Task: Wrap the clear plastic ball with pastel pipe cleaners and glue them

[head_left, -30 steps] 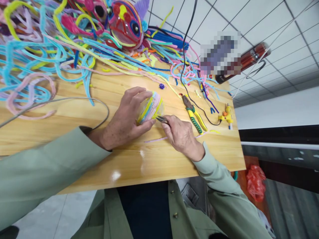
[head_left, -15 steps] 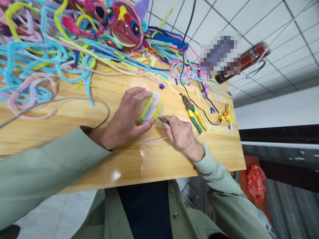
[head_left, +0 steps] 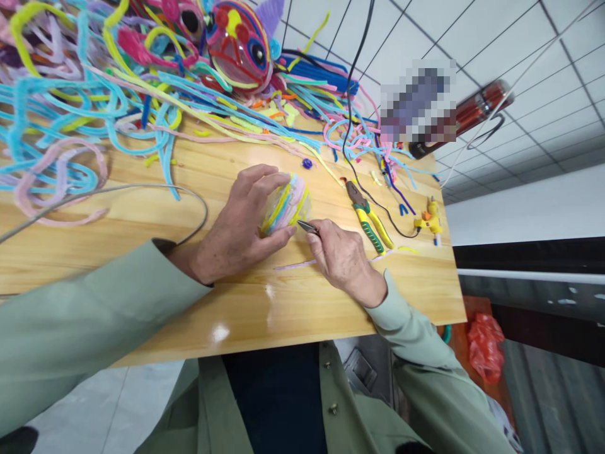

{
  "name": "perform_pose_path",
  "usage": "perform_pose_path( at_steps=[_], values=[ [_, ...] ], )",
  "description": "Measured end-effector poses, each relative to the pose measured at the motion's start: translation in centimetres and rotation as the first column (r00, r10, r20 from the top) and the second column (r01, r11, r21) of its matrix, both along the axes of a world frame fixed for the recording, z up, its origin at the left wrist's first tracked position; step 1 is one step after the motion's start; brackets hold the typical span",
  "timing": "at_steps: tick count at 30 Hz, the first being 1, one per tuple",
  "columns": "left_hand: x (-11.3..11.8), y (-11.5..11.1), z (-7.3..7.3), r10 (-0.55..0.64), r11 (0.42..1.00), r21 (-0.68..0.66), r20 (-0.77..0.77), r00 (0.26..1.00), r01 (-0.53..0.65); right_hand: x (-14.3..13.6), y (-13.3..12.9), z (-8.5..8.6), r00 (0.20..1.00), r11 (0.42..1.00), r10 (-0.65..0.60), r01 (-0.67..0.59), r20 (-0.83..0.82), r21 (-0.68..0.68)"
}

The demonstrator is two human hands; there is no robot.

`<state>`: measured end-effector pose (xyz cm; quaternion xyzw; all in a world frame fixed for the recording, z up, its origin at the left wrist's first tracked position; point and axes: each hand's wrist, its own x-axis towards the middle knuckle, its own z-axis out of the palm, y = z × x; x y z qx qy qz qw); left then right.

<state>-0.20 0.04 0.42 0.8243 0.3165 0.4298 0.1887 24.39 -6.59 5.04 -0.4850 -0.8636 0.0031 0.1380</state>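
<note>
Two hands (head_left: 241, 221) (head_left: 344, 255), one striped piece (head_left: 287, 205), one pointed tool (head_left: 308, 227), one flask (head_left: 479, 106)

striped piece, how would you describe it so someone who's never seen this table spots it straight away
On the wooden table, look near the middle for the left hand. It holds a clear, rounded striped piece. Slanting yellow, pink and blue bands set it apart from the small, plain purple ball beyond it and the pliers to its right.

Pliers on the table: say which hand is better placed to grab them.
Probably the right hand: it's nearer the pliers, though holding a pointed metal tool. The left hand, farther off, holds the striped object.
</note>
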Motion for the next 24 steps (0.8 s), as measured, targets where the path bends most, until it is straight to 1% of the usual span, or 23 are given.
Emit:
perform_pose_path(
  at_steps=[5, 8, 14, 19, 24],
  values=[
    [0.06, -0.03, -0.10, 0.015, 1.000, 0.007, -0.018, 1.000, -0.015, -0.10, -0.03, -0.02, 1.000, 1.000, -0.016, 0.016, 0.008, -0.019],
    [0.19, -0.11, -0.03, 0.017, 1.000, 0.026, 0.006, 1.000, -0.017, -0.04, 0.03, -0.12, 1.000, 1.000, -0.021, 0.021, 0.014, -0.023],
    [0.20, -0.05, -0.09, -0.003, 1.000, 0.017, 0.012, 1.000, 0.002, -0.07, 0.08, -0.30, 1.000, 1.000, -0.014, 0.014, 0.011, 0.026],
    [0.34, 0.11, -0.37, 0.006, 0.997, 0.070, 0.037, 0.999, -0.009, -0.11, 0.13, -0.40, 1.000, 0.999, -0.010, 0.009, 0.009, 0.052],
    [0.25, 0.12, -0.27, 0.001, 1.000, 0.029, 0.031, 1.000, -0.002, -0.01, 0.24, -0.38, 1.000, 1.000, -0.009, 0.009, 0.012, 0.019]
  ],
)
